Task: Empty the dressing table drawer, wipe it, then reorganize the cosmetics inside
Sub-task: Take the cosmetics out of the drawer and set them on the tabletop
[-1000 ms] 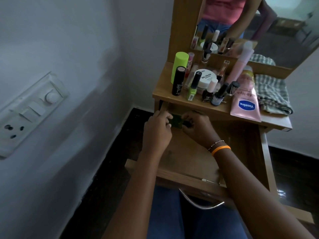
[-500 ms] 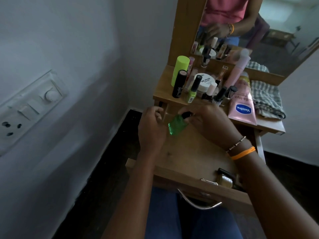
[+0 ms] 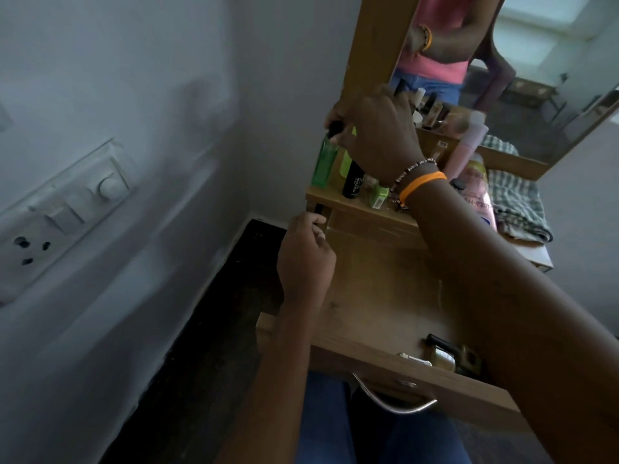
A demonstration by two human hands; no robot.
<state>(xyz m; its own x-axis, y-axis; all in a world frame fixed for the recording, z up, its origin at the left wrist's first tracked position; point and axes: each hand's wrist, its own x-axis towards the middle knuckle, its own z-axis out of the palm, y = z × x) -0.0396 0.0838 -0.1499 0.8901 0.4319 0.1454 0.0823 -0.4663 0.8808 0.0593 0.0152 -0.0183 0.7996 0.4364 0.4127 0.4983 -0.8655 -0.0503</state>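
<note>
The wooden drawer (image 3: 378,296) is pulled open under the dressing table top (image 3: 331,198). My right hand (image 3: 375,135) grips the black cap of a clear green bottle (image 3: 324,162), which stands upright at the top's left corner. My left hand (image 3: 306,259) is curled at the drawer's back left corner; I cannot tell whether it holds anything. A small gold-toned bottle (image 3: 442,358) and a few dark bits lie in the drawer's front right corner, partly hidden by my right arm.
The table top carries a black tube (image 3: 353,179), a small green bottle (image 3: 378,197), a pink lotion tube (image 3: 479,195) and a checked cloth (image 3: 517,202). A mirror (image 3: 536,61) rises behind. The wall with a switch panel (image 3: 67,209) is close on the left. A metal handle (image 3: 395,403) juts from the drawer front.
My right hand lifted the green bottle out of the drawer's back and carried it up to the left corner of the table top. My left hand stayed near the drawer's back left corner.
</note>
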